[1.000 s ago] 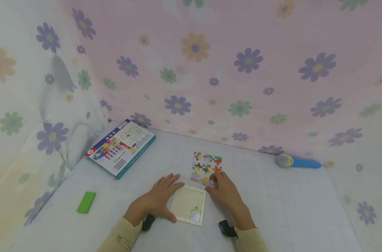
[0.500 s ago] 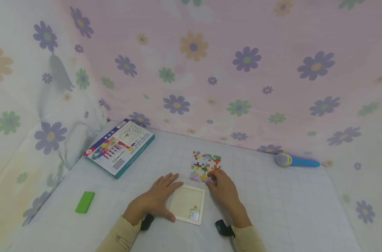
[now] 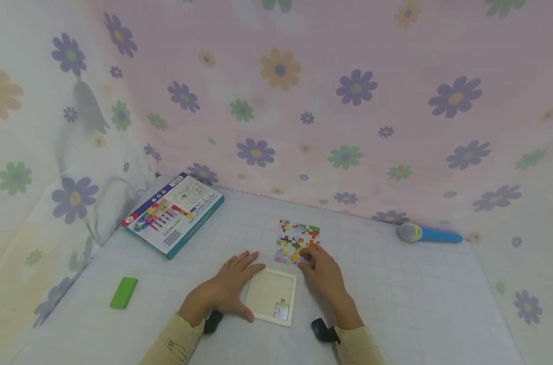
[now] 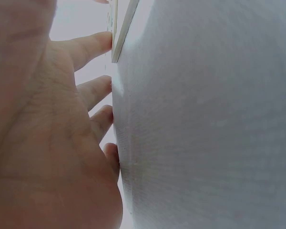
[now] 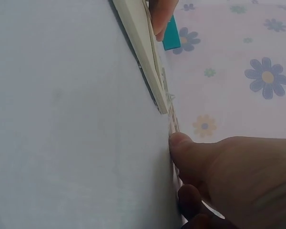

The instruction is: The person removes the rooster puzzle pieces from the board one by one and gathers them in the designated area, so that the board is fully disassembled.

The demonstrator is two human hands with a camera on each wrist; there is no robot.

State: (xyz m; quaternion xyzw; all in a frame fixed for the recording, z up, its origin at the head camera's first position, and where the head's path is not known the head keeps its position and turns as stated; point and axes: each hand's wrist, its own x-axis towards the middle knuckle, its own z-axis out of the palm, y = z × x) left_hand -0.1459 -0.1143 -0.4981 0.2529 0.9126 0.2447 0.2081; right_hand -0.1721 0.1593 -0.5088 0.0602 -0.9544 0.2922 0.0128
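Note:
A square wooden puzzle tray (image 3: 270, 291) lies in front of me, with one jigsaw piece (image 3: 282, 309) in its lower right corner. My left hand (image 3: 226, 286) is spread flat at the tray's left side, thumb and forefinger touching its frame. In the left wrist view its fingertips (image 4: 102, 88) rest on the table and the tray. Beyond the tray, several colourful puzzle pieces (image 3: 285, 238) lie in rows. My right hand (image 3: 326, 276) is at their near right corner, thumb and curled fingers pinching a piece that they mostly hide. In the right wrist view its thumb (image 5: 183, 143) meets the thin pieces' edge.
A flat printed box (image 3: 176, 215) lies at the back left. Nearer on the left is a green block (image 3: 123, 293). A blue toy microphone (image 3: 431, 233) lies by the back right edge. Flowered cloth (image 3: 303, 101) hangs behind the white-covered table.
My right thumb has drawn in towards its fingers and the hand has shifted slightly left over the pieces, then held still. The left hand stays at the tray.

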